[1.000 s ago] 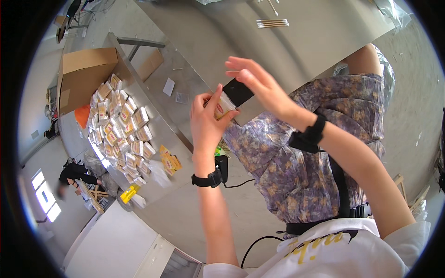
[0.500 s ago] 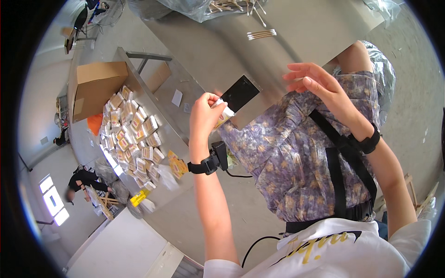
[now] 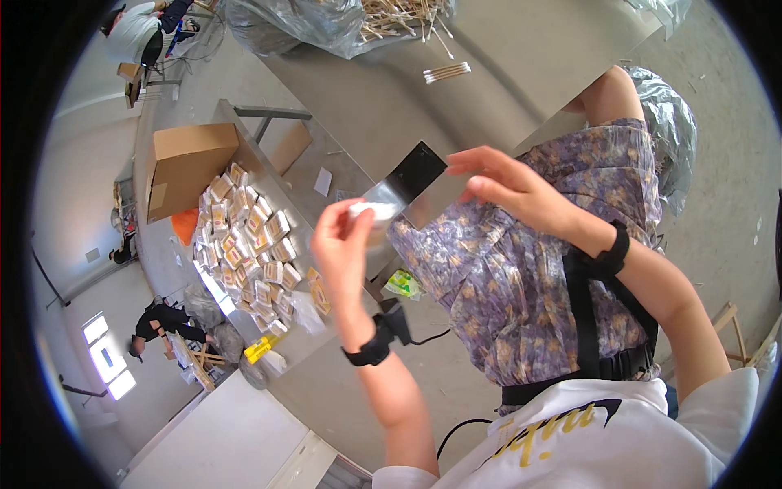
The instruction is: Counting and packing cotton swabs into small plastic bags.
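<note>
My left hand (image 3: 338, 248) is closed, thumb and fingers pinching a small white packet (image 3: 375, 212) that is smeared by motion. Just beyond the packet, at the near corner of the metal table, lies a flat black rectangle (image 3: 422, 167); its end nearer the packet looks pale and glossy. My right hand (image 3: 517, 191) hovers to the right of that rectangle, fingers stretched and thumb apart, with nothing visible in it. Farther back on the table lies a small bundle of cotton swabs (image 3: 447, 72).
A grey plastic bag (image 3: 301, 28) with loose cotton swabs (image 3: 399, 20) sits at the table's far edge. To the left, a second table bears a heap of small packets (image 3: 244, 236), a cardboard box (image 3: 191, 167) and a yellow object (image 3: 261, 349). Two people are in the background.
My left hand has drawn back toward me and leftward with the packet. My right hand has come left and lower, close to the black rectangle. The whole view has shifted slightly.
</note>
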`<state>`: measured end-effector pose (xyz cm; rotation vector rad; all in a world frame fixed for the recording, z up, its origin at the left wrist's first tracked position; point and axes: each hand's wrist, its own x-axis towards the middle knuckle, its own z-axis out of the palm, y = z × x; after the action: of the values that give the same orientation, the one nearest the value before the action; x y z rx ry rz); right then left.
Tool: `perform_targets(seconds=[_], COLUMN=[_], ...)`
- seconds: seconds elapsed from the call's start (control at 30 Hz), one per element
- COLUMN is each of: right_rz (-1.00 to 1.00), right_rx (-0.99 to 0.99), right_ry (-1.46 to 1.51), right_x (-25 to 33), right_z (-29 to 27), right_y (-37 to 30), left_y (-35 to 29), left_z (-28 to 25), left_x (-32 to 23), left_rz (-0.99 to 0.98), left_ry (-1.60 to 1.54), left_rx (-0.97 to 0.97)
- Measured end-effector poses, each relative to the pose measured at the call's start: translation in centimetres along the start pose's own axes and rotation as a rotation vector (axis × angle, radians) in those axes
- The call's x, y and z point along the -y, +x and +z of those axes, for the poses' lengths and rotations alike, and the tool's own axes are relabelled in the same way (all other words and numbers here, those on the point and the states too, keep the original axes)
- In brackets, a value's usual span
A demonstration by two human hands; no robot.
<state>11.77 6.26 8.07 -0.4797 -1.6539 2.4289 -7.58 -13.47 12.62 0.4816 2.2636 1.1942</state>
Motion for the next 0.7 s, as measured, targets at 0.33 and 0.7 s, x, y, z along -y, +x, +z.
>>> perform_targets(seconds=[0.33,0.7], right_rz=[-0.008,0.109], right_rx=[0.073,0.020], right_ry=[0.209,0.098], right_x=[3.6,-0.2], right_z=[-1.5,-6.4], right_y=[1.7,4.7], left_y=[-0.6,2.5], left_z=[10.8,16.1], left_x=[-4.7,-2.1], left_rz=[0.392,0.059], left_ry=[-0.040,-0.534], left_rx=[-0.101,0.053])
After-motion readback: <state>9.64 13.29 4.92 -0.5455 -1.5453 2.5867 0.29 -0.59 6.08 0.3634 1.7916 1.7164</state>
